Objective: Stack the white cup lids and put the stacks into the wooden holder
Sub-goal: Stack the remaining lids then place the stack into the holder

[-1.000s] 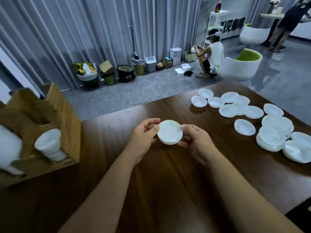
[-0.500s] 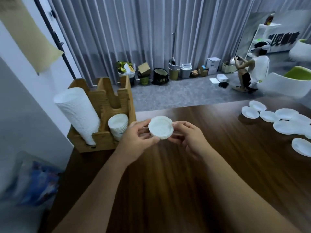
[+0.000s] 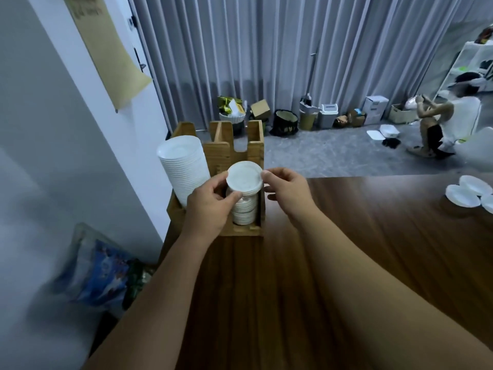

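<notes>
I have the small stack of white cup lids [image 3: 244,178] pinched by both hands, left hand [image 3: 210,206] and right hand [image 3: 286,189], fingers clamped on its rim. It sits just above the lids already in the wooden holder [image 3: 256,145] at the desk [image 3: 346,249] corner; a taller cup stack [image 3: 184,169] leans in the holder's left slot.

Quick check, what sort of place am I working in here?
Probably a café or drinks counter set up in a studio-like room: a wooden holder with a tall stack of cups and lids, grey curtains, bins along the floor.
</notes>
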A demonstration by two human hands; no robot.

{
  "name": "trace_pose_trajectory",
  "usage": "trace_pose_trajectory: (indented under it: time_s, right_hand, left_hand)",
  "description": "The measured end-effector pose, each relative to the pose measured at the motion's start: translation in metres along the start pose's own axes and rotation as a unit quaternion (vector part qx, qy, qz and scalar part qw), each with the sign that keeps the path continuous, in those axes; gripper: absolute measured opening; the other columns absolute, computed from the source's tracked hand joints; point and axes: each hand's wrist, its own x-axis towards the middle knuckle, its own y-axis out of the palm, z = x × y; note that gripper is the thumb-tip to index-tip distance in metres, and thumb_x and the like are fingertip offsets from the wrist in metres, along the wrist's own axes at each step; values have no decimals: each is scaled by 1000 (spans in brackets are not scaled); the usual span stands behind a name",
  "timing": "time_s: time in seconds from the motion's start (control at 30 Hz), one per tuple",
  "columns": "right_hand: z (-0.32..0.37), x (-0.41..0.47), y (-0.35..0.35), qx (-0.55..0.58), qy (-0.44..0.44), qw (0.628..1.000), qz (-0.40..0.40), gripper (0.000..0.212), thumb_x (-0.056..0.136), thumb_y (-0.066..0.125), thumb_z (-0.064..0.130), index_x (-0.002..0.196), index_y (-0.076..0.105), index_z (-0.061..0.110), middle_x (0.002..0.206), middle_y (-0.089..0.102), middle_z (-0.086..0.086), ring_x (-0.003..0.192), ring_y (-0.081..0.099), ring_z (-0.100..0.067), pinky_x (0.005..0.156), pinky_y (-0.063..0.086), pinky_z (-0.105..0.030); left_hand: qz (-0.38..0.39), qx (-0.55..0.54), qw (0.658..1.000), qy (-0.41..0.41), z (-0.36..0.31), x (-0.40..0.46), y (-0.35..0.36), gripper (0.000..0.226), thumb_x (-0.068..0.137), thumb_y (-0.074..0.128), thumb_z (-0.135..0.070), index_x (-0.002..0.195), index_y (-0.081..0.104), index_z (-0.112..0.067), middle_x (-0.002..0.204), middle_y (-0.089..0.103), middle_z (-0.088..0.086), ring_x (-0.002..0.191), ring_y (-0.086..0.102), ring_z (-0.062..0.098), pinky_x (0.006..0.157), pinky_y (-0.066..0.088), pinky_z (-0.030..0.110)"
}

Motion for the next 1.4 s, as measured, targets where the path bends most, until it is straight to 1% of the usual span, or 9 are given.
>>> trace_pose_trajectory:
  time_s: [0.13, 0.33, 0.53, 0.7, 0.8, 0.93, 1.07, 1.27, 1.4]
  right_hand:
    - [-9, 13, 14, -78, -18, 997, -20, 11, 102, 73, 30, 92, 77, 28, 92, 79, 10, 92, 73, -8, 72, 55, -21]
    - [-23, 22, 20, -201, -58, 977, -47, 11, 104, 70, 33, 104, 78, 25, 99, 75, 4, 92, 71, -11, 66, 48, -20]
    - [-29, 32, 20, -151, -37, 985, -71, 10, 99, 75, 28, 104, 67, 23, 99, 72, -1, 86, 71, -16, 65, 52, -28]
    - [-33, 38, 13, -40, 13, 998, -37, 17, 95, 80, 23, 107, 68, 20, 105, 74, -5, 94, 75, -21, 78, 65, -37]
    - [-38, 38, 6, -6, 33, 999, -29, 10, 102, 73, 27, 108, 70, 19, 106, 76, -4, 101, 75, -23, 74, 62, -31]
    - [-47, 37, 1, -3, 65, 998, 9, 14, 109, 64, 23, 118, 74, 17, 115, 77, -7, 108, 75, -28, 87, 65, -41]
    - [-46, 35, -1, 36, 76, 996, 29, 16, 109, 65, 22, 121, 73, 15, 117, 78, -8, 107, 76, -28, 78, 62, -34]
    - [-47, 34, 1, 28, 65, 997, 28, 16, 107, 68, 23, 122, 70, 16, 117, 75, -8, 107, 74, -26, 75, 60, -31]
    - [-46, 32, 3, 37, 66, 997, 21, 16, 107, 68, 22, 122, 71, 15, 117, 76, -8, 107, 75, -25, 75, 62, -31]
  left_hand:
    - [-1, 77, 997, 0, 9, 6, 5, 59, 96, 82, -34, 151, 63, -23, 150, 66, 2, 137, 60, 22, 107, 44, 30]
    - [22, 182, 983, 29, 16, 6, 14, 46, 102, 75, -33, 146, 68, -18, 150, 63, 3, 132, 61, 23, 105, 52, 37]
    - [27, 263, 962, 69, 17, 1, 23, 37, 103, 72, -37, 136, 73, -22, 146, 52, 6, 115, 66, 22, 88, 58, 31]
    - [18, 308, 947, 84, 13, 1, 29, 57, 93, 81, -37, 146, 63, -27, 157, 43, 6, 123, 63, 26, 91, 61, 38]
    - [68, 333, 935, 105, 8, 6, 30, 59, 95, 75, -33, 152, 58, -35, 165, 42, -3, 126, 64, 27, 89, 60, 42]
    - [141, 364, 916, 97, 4, 13, 29, 70, 97, 66, -28, 160, 43, -47, 173, 37, -10, 133, 60, 31, 97, 59, 48]
    - [175, 388, 899, 102, 1, 17, 27, 74, 96, 65, -25, 161, 39, -49, 172, 39, -10, 138, 58, 31, 98, 54, 47]
    - [211, 466, 851, 118, -1, 19, 23, 67, 100, 58, -31, 161, 37, -51, 173, 37, -12, 134, 61, 34, 81, 54, 44]
    - [212, 478, 844, 121, -8, 23, 26, 63, 100, 59, -29, 159, 44, -45, 157, 56, -8, 123, 65, 30, 72, 43, 39]
